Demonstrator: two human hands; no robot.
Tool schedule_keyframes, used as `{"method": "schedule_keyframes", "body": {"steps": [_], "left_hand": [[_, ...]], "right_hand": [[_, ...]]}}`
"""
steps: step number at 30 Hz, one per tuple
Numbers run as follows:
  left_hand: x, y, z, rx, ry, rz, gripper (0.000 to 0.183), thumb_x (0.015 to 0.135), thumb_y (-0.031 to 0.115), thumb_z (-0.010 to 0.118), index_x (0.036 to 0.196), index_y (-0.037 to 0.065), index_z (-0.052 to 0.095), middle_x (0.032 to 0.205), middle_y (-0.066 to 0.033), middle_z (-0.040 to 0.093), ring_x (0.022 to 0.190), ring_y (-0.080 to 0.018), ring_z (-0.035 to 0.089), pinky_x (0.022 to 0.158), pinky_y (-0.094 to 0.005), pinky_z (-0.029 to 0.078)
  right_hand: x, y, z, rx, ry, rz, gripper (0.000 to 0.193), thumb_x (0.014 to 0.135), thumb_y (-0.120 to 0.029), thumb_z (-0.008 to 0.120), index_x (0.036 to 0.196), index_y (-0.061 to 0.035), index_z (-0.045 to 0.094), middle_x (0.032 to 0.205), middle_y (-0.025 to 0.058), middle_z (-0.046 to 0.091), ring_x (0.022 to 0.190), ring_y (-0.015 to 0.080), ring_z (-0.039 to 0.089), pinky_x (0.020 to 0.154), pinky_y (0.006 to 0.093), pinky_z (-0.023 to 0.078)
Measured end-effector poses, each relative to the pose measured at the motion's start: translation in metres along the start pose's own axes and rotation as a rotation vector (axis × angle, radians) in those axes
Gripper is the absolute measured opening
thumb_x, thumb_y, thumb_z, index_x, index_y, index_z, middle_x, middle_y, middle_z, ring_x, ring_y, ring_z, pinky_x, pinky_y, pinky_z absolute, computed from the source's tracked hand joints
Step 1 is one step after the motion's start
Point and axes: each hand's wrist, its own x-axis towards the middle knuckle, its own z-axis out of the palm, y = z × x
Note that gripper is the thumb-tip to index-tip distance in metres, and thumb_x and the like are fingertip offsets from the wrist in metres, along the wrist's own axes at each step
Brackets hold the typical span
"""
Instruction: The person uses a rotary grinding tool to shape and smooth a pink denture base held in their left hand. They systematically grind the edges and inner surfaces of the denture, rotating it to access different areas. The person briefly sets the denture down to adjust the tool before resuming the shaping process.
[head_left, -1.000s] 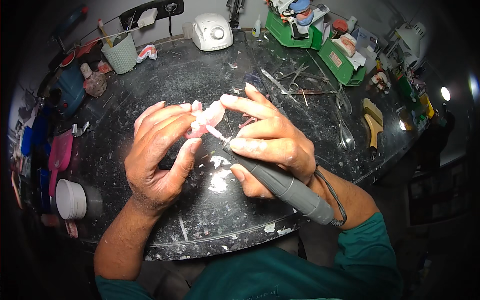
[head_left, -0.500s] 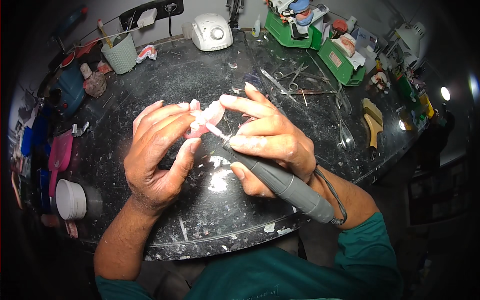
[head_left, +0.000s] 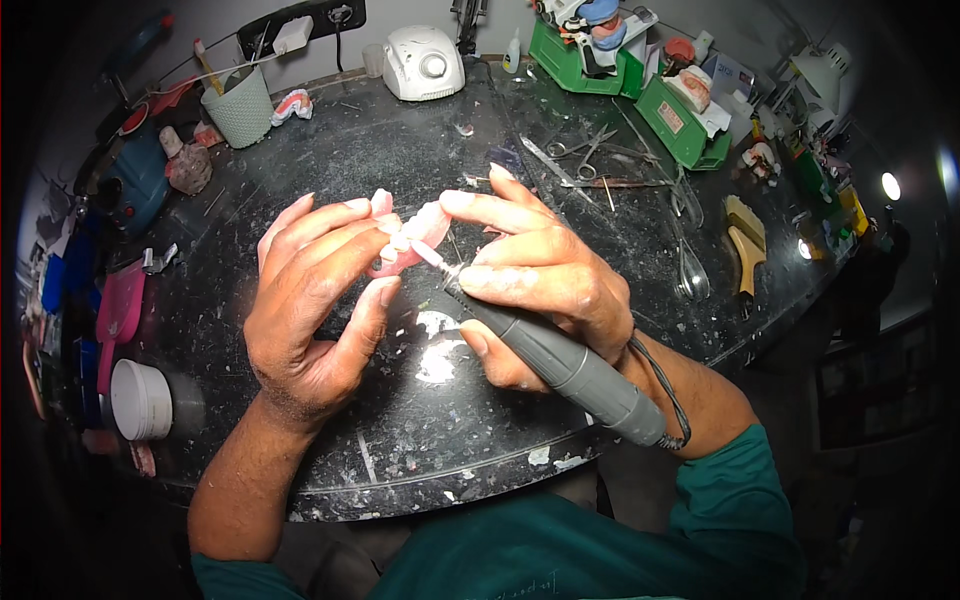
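A pink denture (head_left: 432, 222) with pale teeth is held up over the black bench. My left hand (head_left: 315, 300) is closed on its left side, thumb below and fingers above, covering part of it. My right hand (head_left: 555, 275) grips a dark grey rotary handpiece (head_left: 565, 365) with a cord at its rear end. The handpiece's pale pink, tapered grinding bit (head_left: 427, 252) touches or nearly touches the denture near the teeth; the exact contact is too small to tell. My right index fingertip rests against the denture's upper right edge.
The dusty black bench (head_left: 340, 160) carries a white control box (head_left: 425, 65) at the back. Scissors (head_left: 590, 155), metal tools and a wooden-handled brush (head_left: 745, 255) lie at right, below green bins (head_left: 685, 125). At left are a white tub (head_left: 141, 400), a pink scoop (head_left: 122, 305) and a tool cup (head_left: 240, 110).
My left hand and the denture have shifted and tilted very slightly. The right hand stays almost in place, with the bit still by the teeth.
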Motion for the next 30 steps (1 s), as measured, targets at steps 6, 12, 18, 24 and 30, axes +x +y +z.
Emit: {"method": "schedule_keyframes", "body": {"steps": [6,12,18,24,30], "left_hand": [[0.0002,0.0006,-0.0009,0.017,-0.005,0.003,0.03,0.08,0.005,0.074,0.11,0.004,0.07,0.111,-0.0098,0.072,0.116,-0.028,0.063,0.109,-0.0503,0.035],[0.001,0.0016,-0.0006,0.041,-0.005,-0.002,0.031,0.079,0.004,0.074,0.11,0.005,0.07,0.113,-0.0096,0.072,0.117,-0.0279,0.062,0.11,-0.0503,0.034],[0.0008,0.0016,-0.001,0.056,-0.007,0.004,0.033,0.079,0.004,0.074,0.111,0.005,0.07,0.114,-0.0094,0.071,0.118,-0.0281,0.061,0.11,-0.0507,0.034],[0.0016,0.0016,-0.0019,0.084,-0.008,0.026,0.032,0.079,0.004,0.074,0.111,0.006,0.07,0.113,-0.0091,0.071,0.118,-0.0291,0.061,0.11,-0.0513,0.033],[0.0022,0.0023,-0.0022,0.099,-0.005,0.032,0.033,0.077,0.003,0.075,0.11,0.006,0.07,0.113,-0.0088,0.072,0.117,-0.0297,0.061,0.11,-0.0513,0.033]], "right_hand": [[-0.0015,-0.0017,0.0046,0.035,0.066,0.044,0.051,0.065,0.003,0.08,0.112,-0.0062,0.063,0.095,0.0094,0.066,0.114,0.0383,0.064,0.107,0.0612,0.041],[-0.0005,-0.0025,0.0038,0.033,0.069,0.053,0.05,0.064,0.003,0.079,0.111,-0.0063,0.063,0.094,0.0095,0.067,0.114,0.0376,0.065,0.107,0.061,0.041],[-0.0013,-0.003,0.005,0.042,0.087,0.069,0.048,0.065,0.004,0.078,0.109,-0.0066,0.064,0.094,0.0091,0.067,0.114,0.0368,0.065,0.107,0.0608,0.04],[-0.0007,-0.0045,0.0027,0.03,0.066,0.075,0.047,0.065,0.003,0.079,0.109,-0.0067,0.064,0.094,0.0088,0.067,0.114,0.0364,0.065,0.108,0.0607,0.039],[-0.001,-0.0035,0.0031,0.018,0.062,0.08,0.047,0.064,0.003,0.079,0.108,-0.0068,0.064,0.093,0.0084,0.067,0.113,0.036,0.066,0.108,0.0619,0.039]]}}
